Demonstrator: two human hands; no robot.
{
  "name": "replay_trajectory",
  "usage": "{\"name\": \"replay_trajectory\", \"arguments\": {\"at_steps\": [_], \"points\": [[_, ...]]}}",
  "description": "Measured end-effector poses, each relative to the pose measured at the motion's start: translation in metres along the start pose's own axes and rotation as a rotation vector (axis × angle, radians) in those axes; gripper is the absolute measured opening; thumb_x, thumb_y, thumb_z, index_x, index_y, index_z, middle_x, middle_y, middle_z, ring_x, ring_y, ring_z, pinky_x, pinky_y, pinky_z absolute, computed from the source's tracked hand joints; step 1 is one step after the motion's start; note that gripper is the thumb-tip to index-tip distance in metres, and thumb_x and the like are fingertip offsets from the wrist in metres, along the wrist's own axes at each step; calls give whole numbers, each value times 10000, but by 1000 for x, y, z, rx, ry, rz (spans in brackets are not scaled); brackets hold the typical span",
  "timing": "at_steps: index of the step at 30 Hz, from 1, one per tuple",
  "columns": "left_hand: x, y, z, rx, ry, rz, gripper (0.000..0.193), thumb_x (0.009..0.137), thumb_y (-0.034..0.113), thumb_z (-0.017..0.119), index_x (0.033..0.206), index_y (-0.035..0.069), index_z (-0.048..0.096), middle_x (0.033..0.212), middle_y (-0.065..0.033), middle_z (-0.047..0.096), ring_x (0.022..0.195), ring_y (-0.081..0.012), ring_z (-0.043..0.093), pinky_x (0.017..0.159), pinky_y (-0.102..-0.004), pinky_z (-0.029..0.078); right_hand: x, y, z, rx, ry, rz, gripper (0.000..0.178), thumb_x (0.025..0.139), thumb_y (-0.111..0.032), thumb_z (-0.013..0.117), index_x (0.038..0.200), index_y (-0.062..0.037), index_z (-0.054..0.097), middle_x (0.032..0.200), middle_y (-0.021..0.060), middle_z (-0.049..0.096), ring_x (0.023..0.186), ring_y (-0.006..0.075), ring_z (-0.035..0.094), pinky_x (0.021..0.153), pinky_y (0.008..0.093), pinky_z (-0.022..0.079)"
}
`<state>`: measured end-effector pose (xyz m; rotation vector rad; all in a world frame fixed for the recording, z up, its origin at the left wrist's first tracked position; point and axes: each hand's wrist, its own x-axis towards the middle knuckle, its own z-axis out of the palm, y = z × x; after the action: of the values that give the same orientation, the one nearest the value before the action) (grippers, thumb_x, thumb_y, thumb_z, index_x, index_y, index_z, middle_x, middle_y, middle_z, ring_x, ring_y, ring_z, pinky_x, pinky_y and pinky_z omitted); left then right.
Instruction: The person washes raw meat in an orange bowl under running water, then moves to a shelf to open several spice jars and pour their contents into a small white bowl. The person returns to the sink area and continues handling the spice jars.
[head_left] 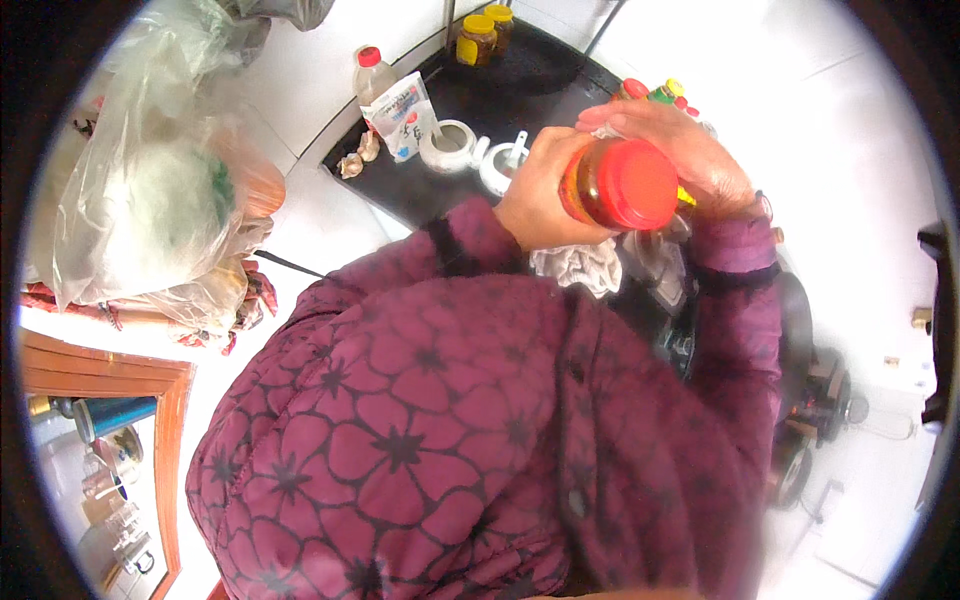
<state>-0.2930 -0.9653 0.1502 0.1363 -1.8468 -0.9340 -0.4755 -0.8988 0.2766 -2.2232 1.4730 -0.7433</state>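
My left hand (545, 195) is wrapped round a jar with a red lid (640, 185); the jar is tilted so its lid faces me. Dark contents and a coloured label show on its side. Against the jar's far side my right hand (690, 150) lies with its fingers long and pressed together. A scrap of white cloth (605, 132) peeks out under those fingertips. Below the jar a crumpled white cloth (578, 268) is visible, with a clear plastic bag (658, 262) beside it. The jar hides part of my right palm.
On the black counter (540, 80) stand white lidless pots (448, 146), a white packet (402, 115), a red-capped bottle (370, 75) and garlic bulbs (352, 165). Yellow-lidded jars (477, 42) are at the back; several more bottles (665, 92) stand behind my right hand. Plastic bags (150, 200) fill the left.
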Motion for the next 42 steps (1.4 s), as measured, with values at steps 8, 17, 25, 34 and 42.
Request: {"name": "replay_trajectory", "arguments": {"at_steps": [8,17,25,34,42], "points": [[30,-22,-26,-461,152,-369,700,622,135,886,1219,15,541,1141,-89,631,1068,-186,605,954,-350,475,4,3,29,468,226,496,337,986,-132,554,1314,-59,547,1127,50,620,1013,139,619,841,264,518],[7,-35,-44,325,23,-412,804,609,302,880,1266,24,510,1189,-169,553,1144,-325,539,992,-409,438,53,18,43,-222,119,193,692,741,-342,824,1323,-88,550,1111,193,559,1043,365,588,899,399,499],[12,-55,-57,367,-3,-442,853,593,307,863,1296,25,470,1237,-176,512,1196,-371,476,986,-420,444,93,57,33,2,-158,156,720,677,-352,820,1258,-45,525,1164,207,569,1085,353,579,958,397,469],[29,-96,-51,308,-16,-490,1197,625,285,877,1538,48,141,1498,-230,270,1310,-374,423,1033,-420,436,118,109,26,107,-104,305,695,644,-360,823,1189,-29,547,1091,208,610,1027,352,608,909,408,486],[11,-91,-57,-93,177,-786,847,760,160,793,1479,118,347,1491,-135,302,1176,-258,562,838,-330,558,165,214,12,-214,85,435,759,650,-401,827,1231,9,562,1091,258,669,1042,376,653,906,421,515]]}}
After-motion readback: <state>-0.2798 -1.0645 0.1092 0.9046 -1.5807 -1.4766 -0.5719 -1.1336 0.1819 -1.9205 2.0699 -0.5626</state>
